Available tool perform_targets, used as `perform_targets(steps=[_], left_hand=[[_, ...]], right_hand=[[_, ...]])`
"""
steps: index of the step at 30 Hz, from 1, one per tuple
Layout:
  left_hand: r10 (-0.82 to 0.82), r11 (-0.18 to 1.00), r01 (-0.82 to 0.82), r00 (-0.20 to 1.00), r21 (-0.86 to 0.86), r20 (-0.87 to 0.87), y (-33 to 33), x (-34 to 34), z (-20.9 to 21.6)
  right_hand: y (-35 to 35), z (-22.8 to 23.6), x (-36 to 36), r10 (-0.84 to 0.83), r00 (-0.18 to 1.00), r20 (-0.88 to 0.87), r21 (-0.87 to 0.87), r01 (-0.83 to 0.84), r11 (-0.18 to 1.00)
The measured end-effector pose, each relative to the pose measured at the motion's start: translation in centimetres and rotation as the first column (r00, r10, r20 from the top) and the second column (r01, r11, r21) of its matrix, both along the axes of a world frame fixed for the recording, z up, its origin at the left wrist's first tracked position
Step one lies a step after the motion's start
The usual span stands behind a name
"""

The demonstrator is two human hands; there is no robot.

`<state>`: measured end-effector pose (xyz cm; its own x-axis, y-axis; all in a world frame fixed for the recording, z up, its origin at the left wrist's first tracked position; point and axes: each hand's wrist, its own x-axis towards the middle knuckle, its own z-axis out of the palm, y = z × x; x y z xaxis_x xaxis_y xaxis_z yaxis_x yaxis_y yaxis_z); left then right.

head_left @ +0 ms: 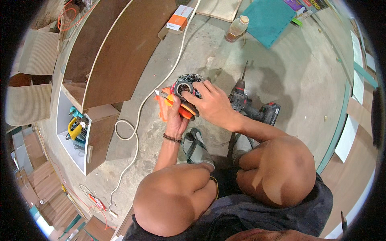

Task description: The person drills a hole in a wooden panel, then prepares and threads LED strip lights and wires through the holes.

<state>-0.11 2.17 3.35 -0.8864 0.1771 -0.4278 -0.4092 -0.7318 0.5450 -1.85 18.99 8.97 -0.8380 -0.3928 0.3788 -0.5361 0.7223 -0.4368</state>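
Note:
My left hand (176, 119), with a dark beaded bracelet at the wrist, is closed around an orange-and-yellow hand tool (183, 107) with black parts. Its exact kind is partly hidden by my fingers. Just above it is a roll of black tape (184, 87), seen into its round core. My right hand (213, 100) reaches over from the right, fingers bent onto the tape roll. Behind the roll shows a tangle of dark wires (189, 78). Under my left hand, an orange plastic piece (163, 107) shows. A cordless drill (240, 96) with a long bit lies right of my hands.
A white cable (140, 106) loops across the concrete floor. To the left stands a wooden cabinet (116, 56) with a compartment of tools (75, 126). Farther off are an orange-white box (179, 18), a bottle (237, 29) and a teal sheet (268, 22).

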Motion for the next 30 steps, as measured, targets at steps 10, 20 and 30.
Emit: perform_targets(steps=[10,20,30], left_hand=[[0.010,0.999,-0.007,0.999,-0.047,0.051,-2.1,-2.3,0.3],[-0.064,0.976,0.076,0.996,-0.202,0.065,-3.7,-5.2,3.6],[-0.207,0.879,0.197,0.978,-0.433,0.025,-1.5,-15.7,13.3]], right_hand=[[5.2,-1.0,0.9,0.135,0.976,0.172,-0.162,-0.107,0.981],[13.1,-6.9,6.7,-0.437,0.597,0.673,0.271,0.351,0.896],[16.8,-6.8,8.3,-0.311,0.596,0.740,0.076,0.386,0.919]])
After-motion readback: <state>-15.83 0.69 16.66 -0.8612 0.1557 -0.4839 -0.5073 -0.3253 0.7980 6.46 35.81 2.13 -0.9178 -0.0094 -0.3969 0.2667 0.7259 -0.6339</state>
